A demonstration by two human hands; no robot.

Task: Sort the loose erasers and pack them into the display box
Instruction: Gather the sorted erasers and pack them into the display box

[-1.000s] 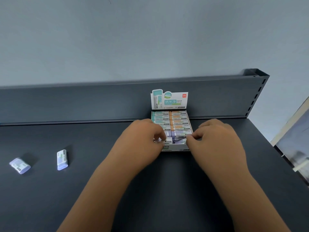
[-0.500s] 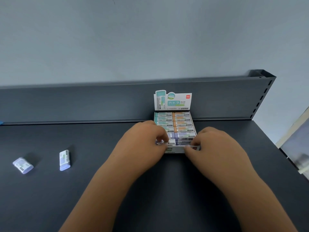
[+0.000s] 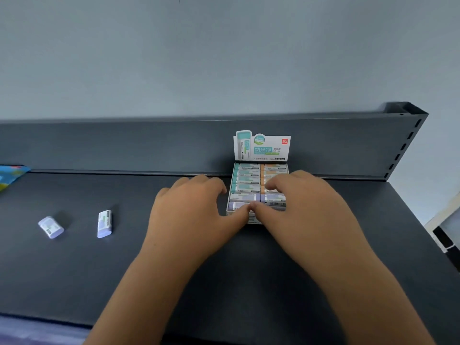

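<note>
The white display box stands against the shelf's back panel. It holds rows of green-sleeved erasers on the left, orange ones on the right and purple ones in front. My left hand rests beside the box's left wall, its thumb pressing the front purple eraser. My right hand lies over the right column, fingers pressing down on the erasers, its thumb meeting the left thumb. Two loose purple erasers lie on the shelf to the left.
The dark shelf ends in a raised back panel and a slotted upright at the right. A colourful packet pokes in at the far left. The shelf's right edge drops off beyond my right forearm.
My right hand moved from the box's front edge up over the right column. My left hand opened and slid left of the box, thumb staying on the front row.
</note>
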